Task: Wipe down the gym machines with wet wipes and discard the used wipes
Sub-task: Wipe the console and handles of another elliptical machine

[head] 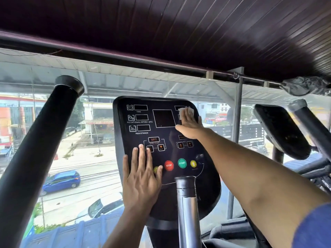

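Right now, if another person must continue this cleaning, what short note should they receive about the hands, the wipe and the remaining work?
Right hand: flat, fingers straight, pressing the white wet wipe against the upper right corner of the black console.
Left hand: open, flat on the console's lower left, fingers near the MP3 buttons, thumb beside the red STOP button; it holds nothing.
Done: cannot tell how much of the console is already wiped.
Left: the rest of the console, the black handlebars, the neighbouring machine's console on the right, then discard the wipe. No bin is in view.
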`<state>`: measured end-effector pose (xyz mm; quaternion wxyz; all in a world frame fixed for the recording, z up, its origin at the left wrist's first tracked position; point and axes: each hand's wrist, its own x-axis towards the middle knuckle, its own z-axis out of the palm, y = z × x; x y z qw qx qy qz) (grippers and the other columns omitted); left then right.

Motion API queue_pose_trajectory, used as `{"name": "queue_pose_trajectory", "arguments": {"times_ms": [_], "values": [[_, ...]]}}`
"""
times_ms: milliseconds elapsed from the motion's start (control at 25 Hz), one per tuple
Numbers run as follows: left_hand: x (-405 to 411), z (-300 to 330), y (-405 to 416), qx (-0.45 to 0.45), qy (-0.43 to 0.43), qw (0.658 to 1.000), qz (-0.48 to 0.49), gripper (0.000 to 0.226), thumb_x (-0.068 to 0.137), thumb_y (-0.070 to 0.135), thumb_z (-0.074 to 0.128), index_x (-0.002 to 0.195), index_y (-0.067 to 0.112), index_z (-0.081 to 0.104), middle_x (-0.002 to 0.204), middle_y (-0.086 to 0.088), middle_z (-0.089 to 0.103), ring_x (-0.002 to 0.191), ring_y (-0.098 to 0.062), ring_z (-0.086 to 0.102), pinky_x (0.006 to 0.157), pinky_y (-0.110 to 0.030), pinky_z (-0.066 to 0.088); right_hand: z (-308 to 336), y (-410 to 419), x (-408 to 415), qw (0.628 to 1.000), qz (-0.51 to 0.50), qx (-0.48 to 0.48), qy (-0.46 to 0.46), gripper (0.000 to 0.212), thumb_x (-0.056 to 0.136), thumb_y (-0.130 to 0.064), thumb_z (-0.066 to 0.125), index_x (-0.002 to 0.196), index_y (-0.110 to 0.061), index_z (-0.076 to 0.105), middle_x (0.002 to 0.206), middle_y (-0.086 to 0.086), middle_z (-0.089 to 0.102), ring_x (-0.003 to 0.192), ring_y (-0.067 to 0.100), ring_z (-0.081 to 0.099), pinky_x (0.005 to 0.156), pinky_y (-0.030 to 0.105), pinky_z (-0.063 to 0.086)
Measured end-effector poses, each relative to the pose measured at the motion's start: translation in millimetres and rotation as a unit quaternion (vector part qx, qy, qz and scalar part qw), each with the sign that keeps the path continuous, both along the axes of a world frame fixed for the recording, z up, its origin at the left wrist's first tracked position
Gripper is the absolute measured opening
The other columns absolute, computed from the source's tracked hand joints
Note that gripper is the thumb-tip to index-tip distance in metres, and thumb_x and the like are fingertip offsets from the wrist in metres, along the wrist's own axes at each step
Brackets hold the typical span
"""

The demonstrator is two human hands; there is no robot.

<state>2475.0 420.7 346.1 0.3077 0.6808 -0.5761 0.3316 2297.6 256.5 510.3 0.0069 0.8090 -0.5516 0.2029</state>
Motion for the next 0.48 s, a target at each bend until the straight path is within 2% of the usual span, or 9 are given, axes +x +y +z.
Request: {"name": "queue_pose_trajectory", "arguments": {"times_ms": [80, 200, 240, 320, 480], "values": [[-1, 0, 0, 0.005, 0.001, 1.000, -0.002, 0.073, 0.104, 0.055, 0.025, 0.159, 0.008, 0.038, 0.169, -0.013, 0.028, 0.158, -0.029, 0.022, 0.129, -0.052, 0.008, -6, 9, 4, 1.000, 0.009, -0.001, -0.017, 0.076, 0.105, -0.049, 0.023, 0.158, -0.022, -0.025, 0.163, -0.002, -0.034, 0.152, 0.015, -0.028, 0.122, 0.054, -0.018], [0, 0, 1, -0.001, 0.004, 1.000, -0.005, 0.072, 0.104, 0.054, 0.028, 0.158, 0.008, 0.040, 0.168, -0.013, 0.029, 0.158, -0.029, 0.023, 0.129, -0.052, 0.007, -37, 12, 20, 0.979, -0.074, -0.011, -0.187, 0.076, 0.103, -0.045, 0.027, 0.161, -0.019, -0.015, 0.168, 0.001, -0.023, 0.154, 0.017, -0.023, 0.121, 0.058, -0.017], [0, 0, 2, 0.003, 0.003, 1.000, -0.007, 0.072, 0.104, 0.054, 0.028, 0.158, 0.008, 0.040, 0.168, -0.013, 0.029, 0.158, -0.029, 0.023, 0.129, -0.052, 0.007, -51, 13, 25, 0.970, -0.105, -0.026, -0.218, 0.077, 0.103, -0.045, 0.028, 0.161, -0.016, -0.013, 0.169, 0.004, -0.020, 0.155, 0.019, -0.022, 0.121, 0.058, -0.015], [0, 0, 1, 0.004, 0.001, 1.000, -0.007, 0.072, 0.104, 0.054, 0.026, 0.159, 0.008, 0.039, 0.169, -0.013, 0.029, 0.158, -0.029, 0.022, 0.129, -0.052, 0.006, -70, 11, 29, 0.964, -0.129, -0.065, -0.225, 0.076, 0.104, -0.045, 0.028, 0.161, -0.013, -0.010, 0.170, 0.007, -0.016, 0.155, 0.021, -0.020, 0.122, 0.058, -0.015], [0, -1, -1, -0.005, 0.001, 1.000, -0.007, 0.073, 0.105, 0.055, 0.023, 0.159, 0.008, 0.038, 0.169, -0.013, 0.028, 0.158, -0.029, 0.021, 0.129, -0.051, 0.006, -69, 6, 20, 0.978, -0.068, -0.106, -0.168, 0.069, 0.106, -0.039, 0.024, 0.161, -0.019, -0.012, 0.169, 0.002, -0.019, 0.155, 0.018, -0.020, 0.119, 0.057, -0.019]]}}
